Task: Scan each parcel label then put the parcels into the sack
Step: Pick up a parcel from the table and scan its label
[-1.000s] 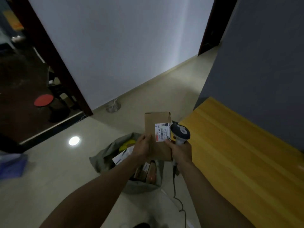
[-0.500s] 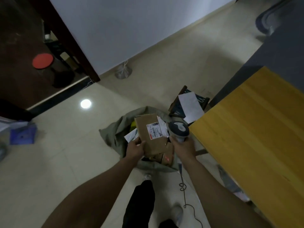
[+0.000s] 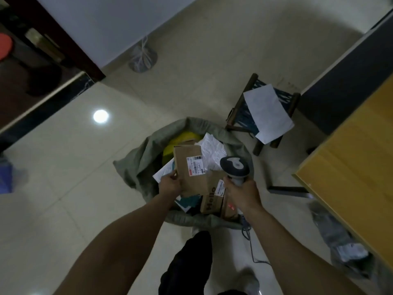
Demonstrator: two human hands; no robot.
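Observation:
My left hand (image 3: 170, 185) grips the lower left edge of a brown cardboard parcel (image 3: 190, 169) with a white barcode label, held flat over the open mouth of the grey-green sack (image 3: 146, 150) on the floor. My right hand (image 3: 241, 193) holds the handle of a grey barcode scanner (image 3: 234, 167), just right of the parcel and above the sack's right side. Inside the sack lie a brown "Hello" box (image 3: 213, 201), white mailers (image 3: 212, 150) and a yellow package (image 3: 184, 138). A red scanner dot shows on the "Hello" box.
A yellow wooden table (image 3: 357, 167) runs along the right. A small wooden stool (image 3: 261, 116) with a white sheet on it stands behind the sack. A grey plastic parcel (image 3: 340, 241) lies under the table edge. The scanner cable (image 3: 251, 241) trails on the tiled floor beside my leg.
My head has tilted down from the wall to the floor. The parcel has come down from chest height to just over the sack's mouth, and the scanner has moved away from its label.

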